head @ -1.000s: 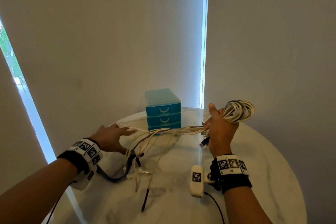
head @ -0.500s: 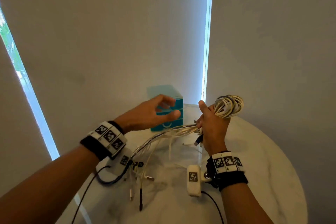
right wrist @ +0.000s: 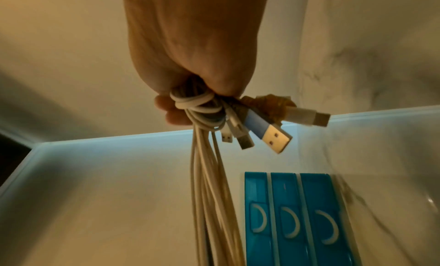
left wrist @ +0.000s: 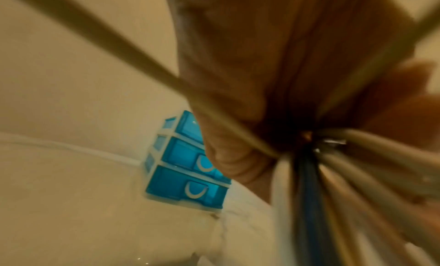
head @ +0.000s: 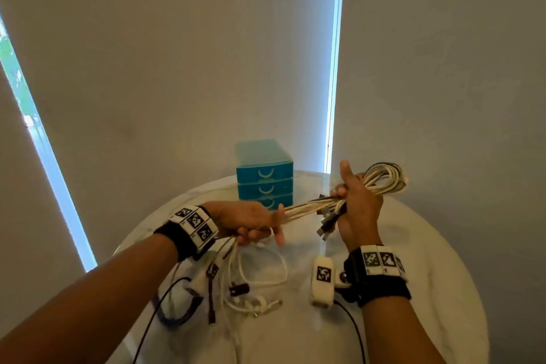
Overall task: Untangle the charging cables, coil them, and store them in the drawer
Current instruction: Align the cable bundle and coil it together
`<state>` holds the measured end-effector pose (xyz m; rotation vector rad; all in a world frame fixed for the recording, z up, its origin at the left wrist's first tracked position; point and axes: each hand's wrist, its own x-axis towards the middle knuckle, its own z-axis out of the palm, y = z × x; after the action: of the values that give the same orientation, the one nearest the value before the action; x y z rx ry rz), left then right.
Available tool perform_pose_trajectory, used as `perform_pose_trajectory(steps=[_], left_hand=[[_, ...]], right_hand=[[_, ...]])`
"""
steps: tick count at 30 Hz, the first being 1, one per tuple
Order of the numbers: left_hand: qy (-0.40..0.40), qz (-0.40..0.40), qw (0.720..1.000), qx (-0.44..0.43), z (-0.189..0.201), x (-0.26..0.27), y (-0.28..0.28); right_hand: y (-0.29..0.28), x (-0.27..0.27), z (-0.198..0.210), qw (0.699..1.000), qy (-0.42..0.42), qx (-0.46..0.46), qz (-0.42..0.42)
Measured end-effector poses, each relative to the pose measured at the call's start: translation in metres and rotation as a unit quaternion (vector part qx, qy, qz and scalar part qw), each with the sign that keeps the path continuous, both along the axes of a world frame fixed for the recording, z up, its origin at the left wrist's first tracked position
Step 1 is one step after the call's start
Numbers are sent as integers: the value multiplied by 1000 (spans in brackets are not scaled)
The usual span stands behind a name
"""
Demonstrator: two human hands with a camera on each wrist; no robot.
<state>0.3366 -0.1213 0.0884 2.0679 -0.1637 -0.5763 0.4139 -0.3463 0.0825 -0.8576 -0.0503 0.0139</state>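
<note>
A bundle of mostly white charging cables stretches between both hands above the table. My right hand grips the coiled loops and several USB plugs that stick out below the fist. My left hand holds the straight strands with curled fingers; their loose ends, white, dark and purple, trail onto the table below. The blue three-drawer box stands behind the hands with all its drawers closed, also in the wrist views.
The round white marble table stands against a grey wall corner, with its edge curving close on the right and left. A bright window strip runs down the left. Wrist camera units and their dark leads hang under both wrists.
My left hand came down from in front of the drawer box and took hold of the stretched cable strands. The right hand kept its grip on the coil.
</note>
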Motion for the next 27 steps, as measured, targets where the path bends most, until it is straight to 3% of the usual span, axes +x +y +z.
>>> perform_pose_trajectory(steps=[2, 4, 7, 10, 12, 15, 19, 20, 23, 24, 27], left_hand=[[-6, 38, 999, -5, 3, -12, 6], [-68, 87, 991, 80, 10, -17, 8], [-157, 109, 952, 240, 15, -17, 7], [-170, 124, 907, 365, 12, -14, 0], [-194, 122, 875, 426, 8, -14, -7], [-281, 50, 812, 509, -2, -21, -21], [-340, -86, 785, 511, -1, -38, -55], [-371, -122, 758, 522, 2, -42, -61], [-535, -215, 632, 518, 12, -50, -73], [-571, -230, 613, 496, 15, -50, -73], [-644, -218, 613, 402, 32, -47, -65]], right_hand=[[1, 0, -4, 1000, 9, 6, 15], [5, 1, -8, 999, 26, 11, 41], [12, 6, -14, 993, 46, 74, 81], [11, 10, -19, 979, 68, 158, 106], [7, 10, -17, 979, 107, 153, 79], [6, 17, -13, 987, 155, -19, -29], [15, 21, -20, 955, 104, -214, -179], [17, 19, -22, 943, 65, -256, -205], [23, 12, -27, 890, -57, -369, -264], [26, 8, -27, 876, -96, -392, -265], [30, 0, -21, 864, -154, -430, -211]])
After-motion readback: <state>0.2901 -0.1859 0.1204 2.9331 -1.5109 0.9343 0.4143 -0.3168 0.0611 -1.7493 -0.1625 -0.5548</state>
